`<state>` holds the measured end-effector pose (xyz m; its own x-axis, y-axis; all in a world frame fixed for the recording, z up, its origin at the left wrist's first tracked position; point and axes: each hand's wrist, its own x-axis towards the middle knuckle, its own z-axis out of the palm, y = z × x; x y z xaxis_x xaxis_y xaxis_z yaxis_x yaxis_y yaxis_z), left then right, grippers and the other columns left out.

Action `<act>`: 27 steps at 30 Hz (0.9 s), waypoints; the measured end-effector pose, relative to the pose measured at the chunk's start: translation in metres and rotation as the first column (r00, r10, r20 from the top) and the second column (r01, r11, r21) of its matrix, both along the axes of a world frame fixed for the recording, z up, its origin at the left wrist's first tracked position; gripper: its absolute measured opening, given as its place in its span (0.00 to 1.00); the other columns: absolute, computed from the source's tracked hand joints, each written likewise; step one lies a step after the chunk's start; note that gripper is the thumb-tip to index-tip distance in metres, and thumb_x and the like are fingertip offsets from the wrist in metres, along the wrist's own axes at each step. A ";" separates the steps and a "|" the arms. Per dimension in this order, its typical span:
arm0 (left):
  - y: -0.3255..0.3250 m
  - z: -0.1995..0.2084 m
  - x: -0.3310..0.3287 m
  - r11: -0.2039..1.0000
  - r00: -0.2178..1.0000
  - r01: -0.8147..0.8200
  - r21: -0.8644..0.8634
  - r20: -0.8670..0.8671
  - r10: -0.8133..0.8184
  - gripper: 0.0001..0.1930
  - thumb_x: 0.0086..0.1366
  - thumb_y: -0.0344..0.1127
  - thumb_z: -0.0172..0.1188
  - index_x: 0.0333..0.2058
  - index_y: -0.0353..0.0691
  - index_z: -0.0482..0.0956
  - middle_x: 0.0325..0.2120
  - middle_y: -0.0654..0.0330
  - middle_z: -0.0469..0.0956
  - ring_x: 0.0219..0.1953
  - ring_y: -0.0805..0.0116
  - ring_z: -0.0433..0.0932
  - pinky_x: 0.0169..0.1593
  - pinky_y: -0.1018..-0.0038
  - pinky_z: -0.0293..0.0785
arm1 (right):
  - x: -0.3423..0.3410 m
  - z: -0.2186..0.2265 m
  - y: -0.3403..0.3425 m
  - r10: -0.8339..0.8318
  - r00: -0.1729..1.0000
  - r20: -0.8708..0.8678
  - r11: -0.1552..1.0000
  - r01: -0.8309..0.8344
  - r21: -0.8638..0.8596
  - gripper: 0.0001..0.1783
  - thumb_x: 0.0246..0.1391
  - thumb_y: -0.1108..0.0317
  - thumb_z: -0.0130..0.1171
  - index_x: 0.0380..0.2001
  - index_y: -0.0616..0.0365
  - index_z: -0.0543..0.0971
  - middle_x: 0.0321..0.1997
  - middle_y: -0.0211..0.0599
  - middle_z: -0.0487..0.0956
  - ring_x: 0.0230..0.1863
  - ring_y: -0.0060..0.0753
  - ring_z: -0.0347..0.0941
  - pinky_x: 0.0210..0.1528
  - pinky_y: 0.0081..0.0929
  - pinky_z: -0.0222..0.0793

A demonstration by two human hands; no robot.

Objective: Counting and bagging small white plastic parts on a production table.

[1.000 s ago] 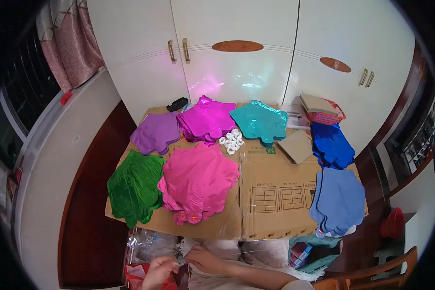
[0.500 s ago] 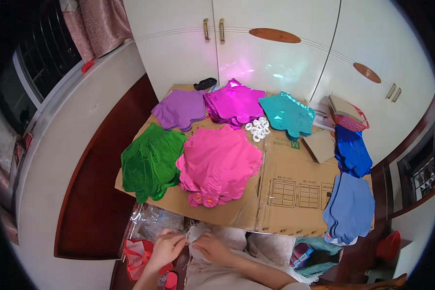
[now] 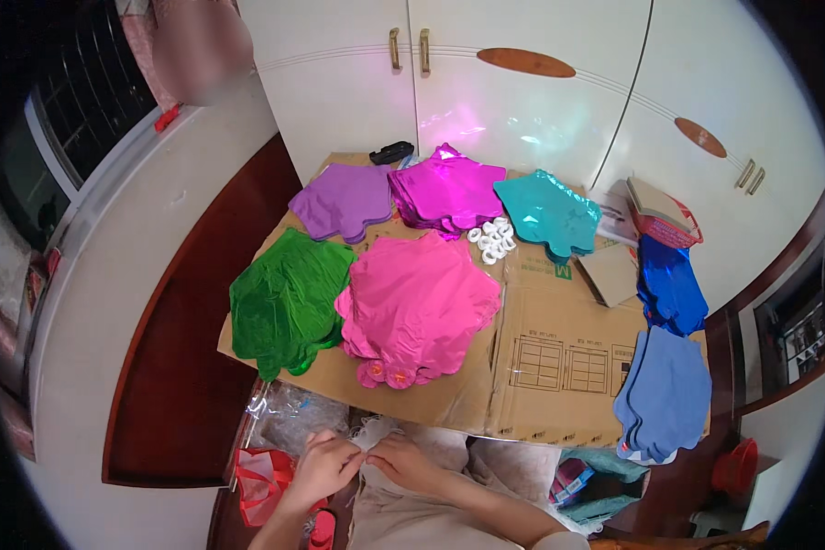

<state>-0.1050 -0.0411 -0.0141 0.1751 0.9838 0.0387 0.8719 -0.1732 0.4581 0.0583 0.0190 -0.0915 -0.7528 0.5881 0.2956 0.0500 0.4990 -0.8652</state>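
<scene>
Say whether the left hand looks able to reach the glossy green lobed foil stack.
Probably yes: the green stack lies at the brown cardboard's near-left edge, its top uncovered, ahead of the left hand.

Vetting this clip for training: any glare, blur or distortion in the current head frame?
Head view: magenta and teal glints on the white cabinet; head view: straight edges bend toward a dark rim; head view: a smooth blurred patch beside the curtain; head view: detail between left hand and right hand too small to tell.
</scene>
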 end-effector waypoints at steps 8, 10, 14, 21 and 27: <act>-0.018 0.001 -0.026 0.842 -0.291 0.034 -0.538 0.801 0.523 0.05 0.52 0.30 0.54 0.20 0.38 0.70 0.19 0.60 0.73 0.23 0.68 0.71 0.26 0.76 0.65 | -0.008 -0.061 0.000 0.163 0.982 0.097 0.983 -0.170 0.063 0.11 0.51 0.62 0.49 0.30 0.59 0.75 0.30 0.41 0.74 0.38 0.42 0.70 0.42 0.34 0.64; -0.010 0.045 -0.019 0.890 -0.361 -0.163 -0.427 0.865 0.349 0.06 0.54 0.30 0.52 0.19 0.39 0.68 0.19 0.61 0.72 0.22 0.71 0.70 0.26 0.77 0.63 | -0.007 -0.073 0.004 0.151 0.961 0.230 0.983 -0.171 0.069 0.11 0.51 0.62 0.49 0.30 0.58 0.75 0.32 0.40 0.75 0.38 0.42 0.70 0.42 0.35 0.64; 0.001 0.120 -0.022 0.974 -0.272 -0.224 0.024 0.958 -0.086 0.08 0.56 0.32 0.55 0.23 0.41 0.65 0.16 0.66 0.66 0.19 0.78 0.63 0.23 0.79 0.57 | -0.008 -0.079 0.002 0.102 0.949 0.297 0.992 -0.120 0.044 0.11 0.50 0.60 0.49 0.30 0.55 0.75 0.35 0.38 0.76 0.39 0.41 0.70 0.43 0.35 0.64; 0.026 0.189 -0.018 0.941 -0.106 -0.120 0.315 0.939 -0.328 0.09 0.57 0.33 0.56 0.25 0.39 0.64 0.17 0.65 0.65 0.20 0.77 0.59 0.22 0.82 0.55 | 0.021 0.022 0.010 -0.094 0.996 -0.002 0.971 0.092 0.223 0.07 0.47 0.70 0.52 0.31 0.54 0.76 0.36 0.34 0.76 0.42 0.40 0.70 0.45 0.32 0.64; 0.044 0.184 -0.030 0.940 -0.138 -0.157 0.304 0.935 -0.326 0.08 0.59 0.34 0.52 0.27 0.38 0.65 0.19 0.64 0.66 0.22 0.77 0.59 0.23 0.82 0.55 | 0.120 0.144 0.023 -0.378 0.838 -0.394 0.899 0.230 -0.373 0.09 0.56 0.69 0.44 0.32 0.59 0.74 0.36 0.37 0.77 0.40 0.32 0.71 0.43 0.30 0.64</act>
<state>-0.1352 0.0026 0.1694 -0.2167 0.8632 0.4559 -0.5407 -0.4950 0.6802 0.1786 0.0425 0.0522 -0.3489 0.8787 0.3257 -0.2721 0.2376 -0.9325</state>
